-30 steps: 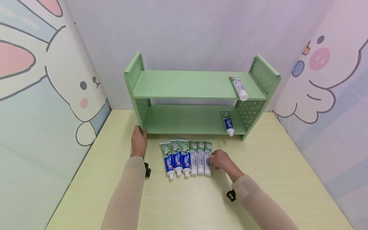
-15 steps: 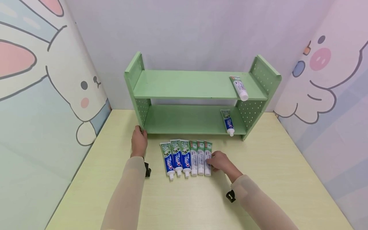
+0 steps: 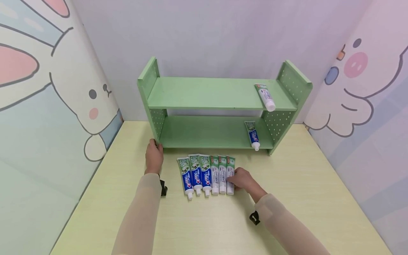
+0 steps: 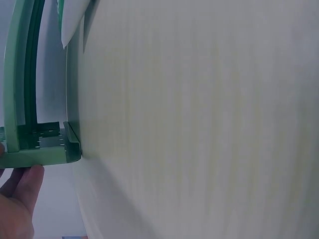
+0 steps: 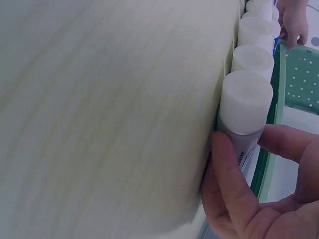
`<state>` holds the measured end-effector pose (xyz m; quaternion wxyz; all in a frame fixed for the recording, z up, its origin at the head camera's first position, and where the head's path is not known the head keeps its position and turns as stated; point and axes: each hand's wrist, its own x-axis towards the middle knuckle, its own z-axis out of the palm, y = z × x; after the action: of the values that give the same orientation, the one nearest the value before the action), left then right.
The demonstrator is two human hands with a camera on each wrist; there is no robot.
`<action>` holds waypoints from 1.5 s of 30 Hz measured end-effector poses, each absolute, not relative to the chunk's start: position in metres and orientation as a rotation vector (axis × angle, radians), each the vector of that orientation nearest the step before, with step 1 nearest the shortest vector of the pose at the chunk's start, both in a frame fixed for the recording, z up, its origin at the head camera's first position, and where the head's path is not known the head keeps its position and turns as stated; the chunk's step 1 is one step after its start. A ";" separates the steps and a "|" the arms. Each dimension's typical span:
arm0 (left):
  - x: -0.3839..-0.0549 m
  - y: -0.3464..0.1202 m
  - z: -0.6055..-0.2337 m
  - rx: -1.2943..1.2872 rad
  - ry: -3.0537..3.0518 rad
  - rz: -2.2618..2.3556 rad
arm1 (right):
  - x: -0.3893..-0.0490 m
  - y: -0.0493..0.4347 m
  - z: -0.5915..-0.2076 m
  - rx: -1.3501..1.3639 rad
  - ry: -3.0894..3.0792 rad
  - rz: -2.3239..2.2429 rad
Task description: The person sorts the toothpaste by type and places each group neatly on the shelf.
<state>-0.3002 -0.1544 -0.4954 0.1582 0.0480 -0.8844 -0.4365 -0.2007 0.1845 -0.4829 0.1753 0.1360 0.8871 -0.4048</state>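
Note:
In the head view, my right hand (image 3: pixel 243 179) pinches the rightmost white-and-green toothpaste tube (image 3: pixel 230 163) of a row on the table. The right wrist view has the thumb and fingers on opposite sides of this tube, just behind its white cap (image 5: pixel 245 102). Two matching tubes (image 3: pixel 222 173) lie directly left of it, followed by three blue-and-green toothpaste tubes (image 3: pixel 205 173). My left hand (image 3: pixel 154 157) grips the lower front corner of a green two-tier shelf (image 3: pixel 204 92). Its fingers lie around the shelf's side panel (image 4: pixel 40 158) in the left wrist view.
One white-and-green tube (image 3: pixel 265 97) lies at the right of the upper tier, its cap over the front edge. Below it, a blue-and-green tube (image 3: pixel 253 136) lies on the lower tier. Walls with cartoon animals enclose the pale table (image 3: pixel 204 226).
My right hand has shifted slightly left, its fingers coming farther over the rightmost tube. My left hand stays at the shelf corner, and the tubes lie where they were.

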 end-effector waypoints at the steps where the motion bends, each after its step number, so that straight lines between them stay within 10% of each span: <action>1: -0.300 -0.154 -0.495 0.140 -2.528 -1.250 | -0.201 0.184 -0.483 0.389 2.513 -1.151; 45: -0.304 -0.156 -0.502 0.132 -2.515 -1.248 | -0.201 0.196 -0.486 0.445 2.433 -1.326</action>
<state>-0.3038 -0.1558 -0.5021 0.1645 0.0463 -0.8826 -0.4380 -0.2014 0.1963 -0.4859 0.1667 0.1564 0.8548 -0.4659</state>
